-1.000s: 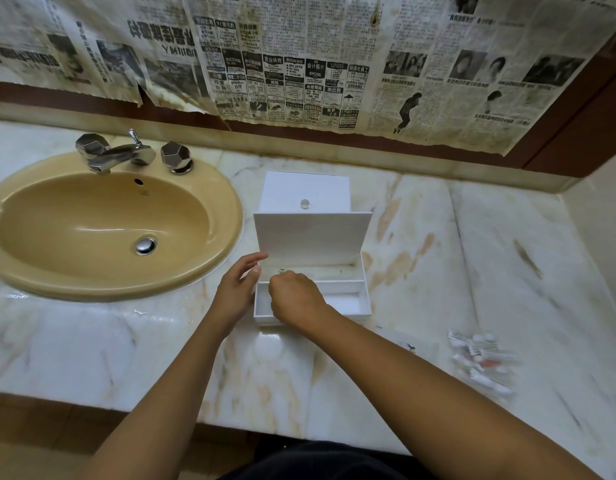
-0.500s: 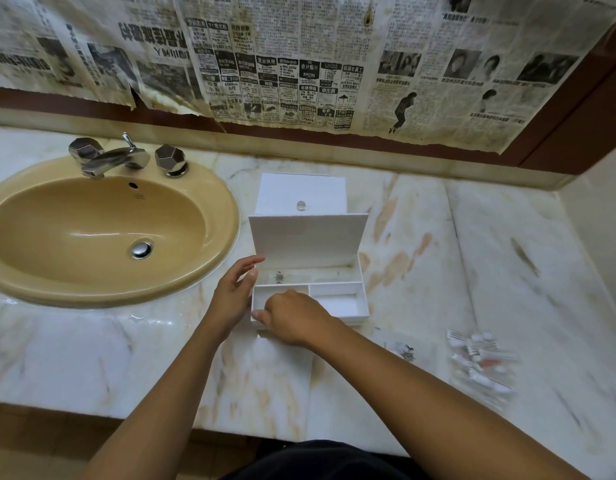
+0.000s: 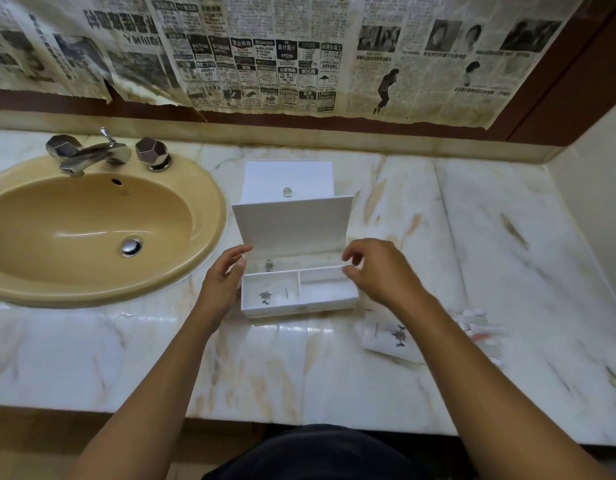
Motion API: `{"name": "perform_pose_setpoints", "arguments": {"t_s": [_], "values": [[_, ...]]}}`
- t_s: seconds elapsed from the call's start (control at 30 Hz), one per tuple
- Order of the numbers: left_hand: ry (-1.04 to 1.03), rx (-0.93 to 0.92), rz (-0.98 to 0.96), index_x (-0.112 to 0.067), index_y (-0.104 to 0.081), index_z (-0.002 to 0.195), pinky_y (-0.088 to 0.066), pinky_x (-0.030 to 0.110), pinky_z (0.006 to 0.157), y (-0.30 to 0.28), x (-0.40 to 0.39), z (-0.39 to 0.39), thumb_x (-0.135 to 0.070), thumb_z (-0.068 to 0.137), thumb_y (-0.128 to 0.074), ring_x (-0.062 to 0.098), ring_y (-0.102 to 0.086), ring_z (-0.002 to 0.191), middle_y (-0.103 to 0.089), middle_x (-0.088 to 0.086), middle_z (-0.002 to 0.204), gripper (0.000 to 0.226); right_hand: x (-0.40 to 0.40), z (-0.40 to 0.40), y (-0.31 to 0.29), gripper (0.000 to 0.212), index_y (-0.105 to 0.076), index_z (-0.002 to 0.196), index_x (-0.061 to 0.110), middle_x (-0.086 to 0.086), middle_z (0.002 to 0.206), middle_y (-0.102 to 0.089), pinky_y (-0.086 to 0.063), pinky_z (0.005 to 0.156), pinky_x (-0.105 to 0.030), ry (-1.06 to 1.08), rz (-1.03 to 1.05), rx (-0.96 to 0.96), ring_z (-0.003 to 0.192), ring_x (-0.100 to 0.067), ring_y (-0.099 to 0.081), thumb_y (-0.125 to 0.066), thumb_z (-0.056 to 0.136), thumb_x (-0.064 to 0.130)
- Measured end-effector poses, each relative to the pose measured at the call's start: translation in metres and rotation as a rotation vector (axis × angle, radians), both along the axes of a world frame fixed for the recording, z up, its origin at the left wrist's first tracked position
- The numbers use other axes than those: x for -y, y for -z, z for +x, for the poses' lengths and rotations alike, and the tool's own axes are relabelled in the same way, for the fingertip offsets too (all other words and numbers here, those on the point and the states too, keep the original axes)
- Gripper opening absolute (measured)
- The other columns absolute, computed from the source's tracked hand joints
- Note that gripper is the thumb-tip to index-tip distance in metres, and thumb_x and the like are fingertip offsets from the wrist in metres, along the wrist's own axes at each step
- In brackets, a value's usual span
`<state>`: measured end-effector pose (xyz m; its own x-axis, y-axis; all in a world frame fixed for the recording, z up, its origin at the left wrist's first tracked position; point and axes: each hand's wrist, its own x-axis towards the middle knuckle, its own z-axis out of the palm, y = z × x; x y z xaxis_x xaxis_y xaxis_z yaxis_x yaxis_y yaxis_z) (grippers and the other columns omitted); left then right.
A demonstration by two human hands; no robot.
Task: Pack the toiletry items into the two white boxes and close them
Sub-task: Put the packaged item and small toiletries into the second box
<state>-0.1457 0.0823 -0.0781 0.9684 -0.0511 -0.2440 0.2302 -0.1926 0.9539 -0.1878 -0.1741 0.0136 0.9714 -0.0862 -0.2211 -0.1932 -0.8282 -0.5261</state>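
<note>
left hand [image 3: 223,284] open against open box [image 3: 299,292]; right hand [image 3: 375,268] loosely curled, empty. i expect reaching for sachet [image 3: 393,337] could knock upright lid [image 3: 292,225] shut.

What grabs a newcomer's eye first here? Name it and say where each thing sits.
The open white box at the centre of the marble counter, its lid up, with the left hand against its left side and the right hand at its right edge. Left of it sits the tan sink; yellowed newspaper covers the wall behind.
</note>
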Motion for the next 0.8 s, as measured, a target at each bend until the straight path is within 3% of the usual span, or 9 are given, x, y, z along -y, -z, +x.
{"name": "perform_pose_setpoints", "arguments": {"t_s": [0.1, 0.23, 0.3, 0.43, 0.57, 0.67, 0.8], "values": [[-0.008, -0.014, -0.006, -0.039, -0.063, 0.115, -0.053, 0.042, 0.091, 0.001, 0.001, 0.0, -0.028, 0.103, -0.046, -0.001, -0.058, 0.106, -0.059, -0.021, 0.118, 0.024, 0.025, -0.008, 0.008, 0.021, -0.065, 0.108, 0.02, 0.0, 0.101, -0.064, -0.044, 0.073, -0.026, 0.032, -0.091, -0.127, 0.084, -0.016, -0.06, -0.066, 0.087, 0.022], [-0.009, -0.023, -0.005, -0.042, -0.064, 0.113, -0.052, 0.048, 0.094, 0.001, 0.001, 0.0, -0.03, 0.103, -0.046, 0.012, -0.057, 0.115, -0.06, -0.016, 0.123, 0.024, 0.033, -0.02, 0.021, 0.044, -0.059, 0.123, 0.022, 0.002, 0.122, -0.059, -0.04, 0.099, -0.034, -0.021, -0.221, -0.36, 0.111, -0.02, -0.056, -0.074, 0.081, 0.027], [-0.016, -0.028, 0.002, -0.044, -0.064, 0.111, -0.051, 0.049, 0.095, 0.001, 0.002, 0.0, -0.03, 0.103, -0.046, 0.012, -0.057, 0.115, -0.059, -0.018, 0.121, 0.024, 0.034, -0.026, 0.03, 0.054, -0.056, 0.126, 0.024, 0.003, 0.128, -0.056, -0.036, 0.101, -0.033, -0.058, -0.277, -0.455, 0.117, -0.02, -0.052, -0.077, 0.077, 0.028], [-0.023, -0.029, 0.011, -0.046, -0.064, 0.11, -0.051, 0.049, 0.094, 0.0, 0.002, -0.001, -0.031, 0.103, -0.047, 0.01, -0.056, 0.113, -0.059, -0.019, 0.118, 0.024, 0.035, -0.031, 0.046, 0.049, -0.059, 0.118, 0.024, 0.004, 0.12, -0.061, -0.036, 0.094, -0.03, -0.088, -0.311, -0.515, 0.11, -0.018, -0.056, -0.076, 0.072, 0.021], [-0.019, -0.026, 0.007, -0.042, -0.063, 0.114, -0.052, 0.044, 0.09, 0.0, 0.003, -0.001, -0.03, 0.103, -0.046, 0.005, -0.055, 0.109, -0.058, -0.021, 0.116, 0.024, 0.035, -0.029, 0.048, 0.029, -0.066, 0.102, 0.019, -0.001, 0.105, -0.065, -0.043, 0.081, -0.025, -0.032, -0.27, -0.427, 0.093, -0.021, -0.062, -0.069, 0.076, 0.007], [-0.019, -0.023, -0.004, -0.038, -0.062, 0.117, -0.052, 0.038, 0.084, -0.001, 0.003, -0.002, -0.029, 0.103, -0.045, 0.003, -0.056, 0.107, -0.057, -0.019, 0.117, 0.024, 0.037, -0.027, 0.047, 0.027, -0.069, 0.098, 0.016, -0.005, 0.1, -0.065, -0.046, 0.069, -0.025, 0.028, -0.21, -0.355, 0.086, -0.023, -0.063, -0.064, 0.076, -0.001], [-0.02, -0.022, -0.017, -0.038, -0.062, 0.117, -0.053, 0.037, 0.083, -0.001, 0.003, -0.002, -0.029, 0.103, -0.045, 0.005, -0.057, 0.107, -0.057, -0.013, 0.12, 0.024, 0.04, -0.023, 0.044, 0.014, -0.072, 0.081, 0.013, -0.008, 0.084, -0.069, -0.046, 0.061, -0.025, 0.059, -0.164, -0.288, 0.073, -0.024, -0.065, -0.061, 0.084, 0.005]]}}
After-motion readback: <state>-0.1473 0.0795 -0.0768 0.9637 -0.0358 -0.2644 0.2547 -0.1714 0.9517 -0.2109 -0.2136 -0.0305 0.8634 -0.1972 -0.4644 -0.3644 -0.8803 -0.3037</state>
